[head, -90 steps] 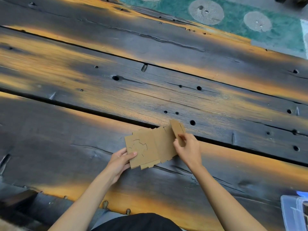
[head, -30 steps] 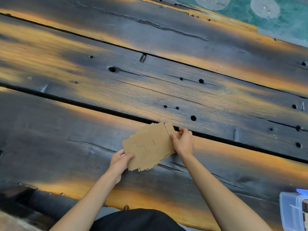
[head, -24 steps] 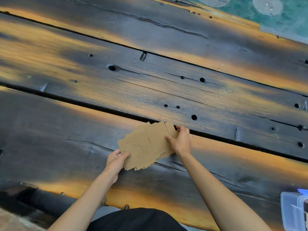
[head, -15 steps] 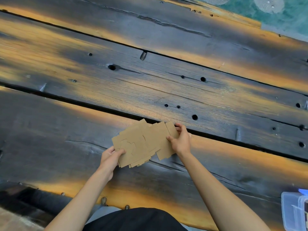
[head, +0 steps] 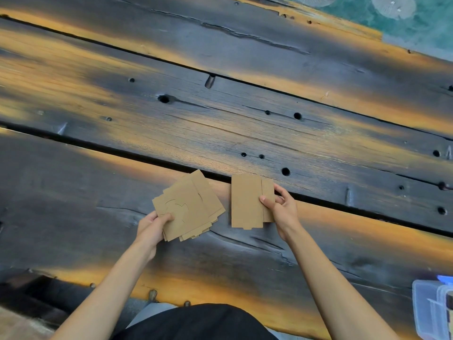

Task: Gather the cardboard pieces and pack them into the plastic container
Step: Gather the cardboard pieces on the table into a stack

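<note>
Dark charred plank table (head: 103,204) with orange streaks. Left hand (head: 152,228) pinches a fanned stack of cardboard pieces (head: 190,208), thumb on top. Right hand (head: 282,208) grips a separate cardboard panel (head: 246,201), just beside the stack. Clear plastic container (head: 432,312) sits at the table's right edge, well apart.

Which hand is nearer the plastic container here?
Right. The right hand holds cardboard pieces up-left of the plastic container; the left hand holds a cardboard stack farther left.
</note>
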